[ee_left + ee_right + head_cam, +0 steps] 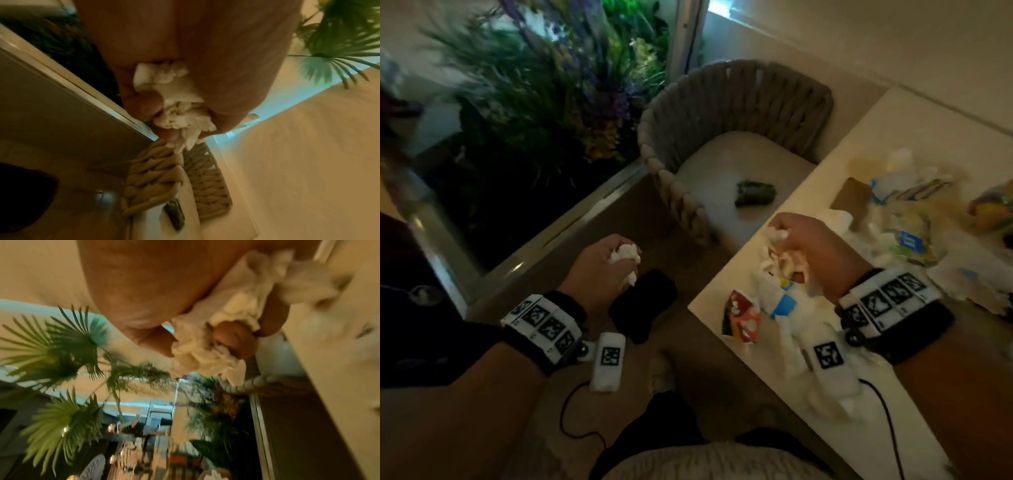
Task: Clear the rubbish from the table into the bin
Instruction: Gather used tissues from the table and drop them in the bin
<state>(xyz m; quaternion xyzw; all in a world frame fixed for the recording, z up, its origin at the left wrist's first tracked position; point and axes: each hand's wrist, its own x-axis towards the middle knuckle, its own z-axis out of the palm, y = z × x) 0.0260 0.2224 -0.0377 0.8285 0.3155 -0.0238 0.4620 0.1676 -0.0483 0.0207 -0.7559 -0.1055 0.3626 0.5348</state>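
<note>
My left hand (616,260) hangs over the floor, left of the table, and grips a crumpled white tissue (625,255) (174,100) in its fist. Just below it on the floor stands a black bin (643,308). My right hand (801,250) is over the near left part of the white table (893,116) and clutches a bigger wad of white tissues (777,260) (207,340). Under it lie a white and blue wrapper (784,301) and a red patterned packet (743,317).
A heap of tissues, wrappers and plastic packaging (914,219) covers the table's right side. A woven grey chair (722,113) stands at the table's far end with a dark green object (755,193) on its seat. Plants (534,85) fill the left background.
</note>
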